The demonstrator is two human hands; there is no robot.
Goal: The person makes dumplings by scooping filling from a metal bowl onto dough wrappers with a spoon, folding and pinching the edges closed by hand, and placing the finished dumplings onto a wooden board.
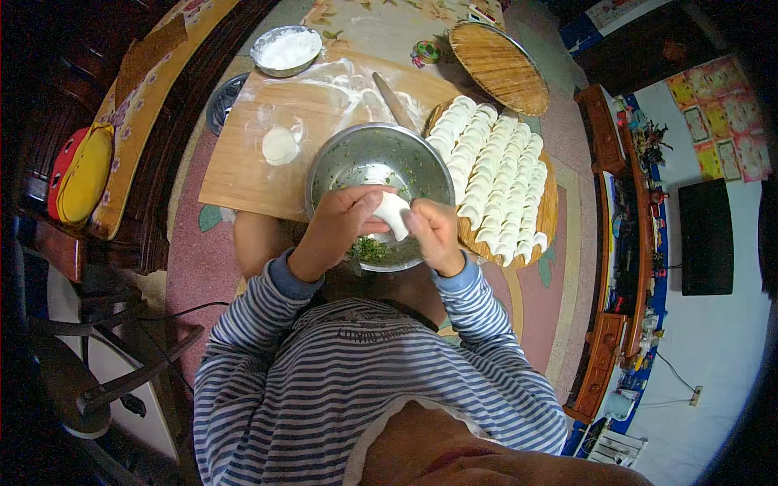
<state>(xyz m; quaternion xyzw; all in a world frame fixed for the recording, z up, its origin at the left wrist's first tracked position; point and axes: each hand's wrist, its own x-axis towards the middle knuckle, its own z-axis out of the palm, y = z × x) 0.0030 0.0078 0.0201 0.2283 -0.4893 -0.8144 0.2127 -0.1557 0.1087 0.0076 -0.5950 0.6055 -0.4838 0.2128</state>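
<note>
Above a steel mixing bowl (331,155), my left hand (340,225) holds a folded white dumpling (392,214) between thumb and fingers. My right hand (434,231) pinches the dumpling's right-hand edge. Chopped green filling (377,250) lies low in the bowl, and green flecks cling to its inner wall. To the right, rows of shaped dumplings (501,170) cover a round wooden board (550,200). A single round dough wrapper (279,146) rests flat on the floured wooden board (255,176) at left. Part of the filling is hidden behind my hands.
A rolling pin (392,100) lies behind the mixing bowl. At the back left stands a metal bowl of flour (289,51). A round woven tray (501,67) sits at the back right, near a small green object (428,52). A bench (164,79) runs along the left.
</note>
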